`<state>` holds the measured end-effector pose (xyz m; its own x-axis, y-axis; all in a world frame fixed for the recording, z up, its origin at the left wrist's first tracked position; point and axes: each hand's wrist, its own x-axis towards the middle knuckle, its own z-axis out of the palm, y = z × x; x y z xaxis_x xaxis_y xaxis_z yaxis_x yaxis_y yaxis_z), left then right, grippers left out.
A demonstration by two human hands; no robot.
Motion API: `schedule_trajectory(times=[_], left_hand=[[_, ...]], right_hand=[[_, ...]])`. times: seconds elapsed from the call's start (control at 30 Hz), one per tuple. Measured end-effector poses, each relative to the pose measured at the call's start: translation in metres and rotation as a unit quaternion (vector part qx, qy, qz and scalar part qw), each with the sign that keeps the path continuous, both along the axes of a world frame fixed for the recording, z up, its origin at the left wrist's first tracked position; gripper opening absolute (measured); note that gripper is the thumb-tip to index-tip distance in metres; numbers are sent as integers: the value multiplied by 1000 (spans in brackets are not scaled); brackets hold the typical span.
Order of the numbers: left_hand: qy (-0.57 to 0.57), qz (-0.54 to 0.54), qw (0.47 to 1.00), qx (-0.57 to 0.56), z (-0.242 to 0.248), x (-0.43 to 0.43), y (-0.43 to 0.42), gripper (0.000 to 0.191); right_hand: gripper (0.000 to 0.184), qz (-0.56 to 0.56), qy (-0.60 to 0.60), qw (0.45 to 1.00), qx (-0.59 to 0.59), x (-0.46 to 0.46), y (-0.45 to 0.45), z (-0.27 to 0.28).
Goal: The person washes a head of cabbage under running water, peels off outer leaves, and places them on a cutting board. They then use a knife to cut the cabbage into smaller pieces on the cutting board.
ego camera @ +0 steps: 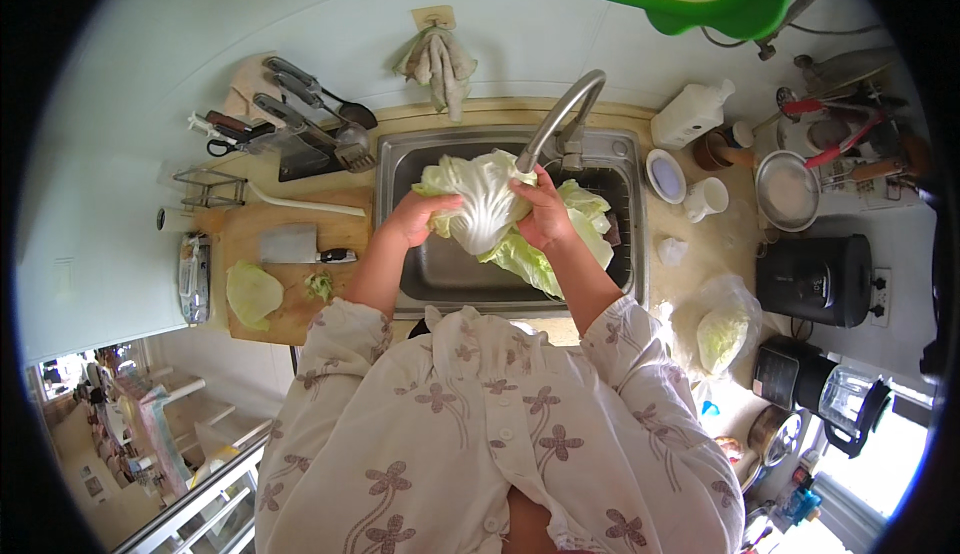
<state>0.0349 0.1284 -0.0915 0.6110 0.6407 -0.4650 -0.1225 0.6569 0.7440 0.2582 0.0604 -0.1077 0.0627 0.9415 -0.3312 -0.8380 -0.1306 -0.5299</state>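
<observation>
A pale green cabbage leaf (480, 205) with a white ribbed base is held up over the stainless steel sink (435, 284). My left hand (420, 218) grips its left edge, thumb lying on top. On the other side my right hand (543, 212) pinches the right edge close beneath the spout of the curved faucet (559, 115). More loose cabbage leaves (589, 224) lie in the sink's right part, partly hidden by my right forearm. Whether water is running is hard to tell.
Left of the sink, a wooden cutting board (300, 314) carries a cleaver (292, 243), a cabbage leaf (255, 293) and scraps (319, 285). To the right stand a white mug (705, 200), a small bowl (665, 177) and a bagged cabbage (722, 338). A white bottle (690, 115) is behind.
</observation>
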Motion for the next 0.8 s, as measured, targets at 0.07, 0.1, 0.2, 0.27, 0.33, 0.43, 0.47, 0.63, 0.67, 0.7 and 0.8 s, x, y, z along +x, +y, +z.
schedule_trajectory(times=[0.07,0.1,0.2,0.27,0.33,0.43,0.47,0.63,0.67,0.7,0.8], left_hand=[[29,73,997,7,-4,-17,1,29],[51,116,992,3,-8,-23,0,30],[36,195,977,82,-20,-34,-9,37],[70,245,964,72,-23,-38,-17,44],[92,262,960,34,-24,-40,-28,45],[94,270,957,46,-24,-40,-36,44],[118,267,955,43,-26,-39,-39,44],[39,257,965,41,-40,-45,-43,39],[39,265,963,38,-39,-50,-42,38],[19,274,960,54,-37,-55,-41,36],[20,351,930,111,-18,-81,-42,32]], right_hand=[[51,41,-108,993,16,-9,3,-5],[53,53,-156,986,-22,-10,1,-8],[57,72,-276,956,-67,-6,-12,-19],[51,77,-353,931,-40,9,-24,-25],[35,23,-352,936,-7,31,-44,-30],[30,-80,-445,892,-11,63,-66,-49],[32,-77,-519,849,-66,76,-76,-57],[50,35,-731,652,-198,131,-116,-105],[53,14,-675,707,-211,133,-125,-113],[56,54,-698,682,-212,137,-129,-119],[53,83,-763,613,-186,137,-135,-133]])
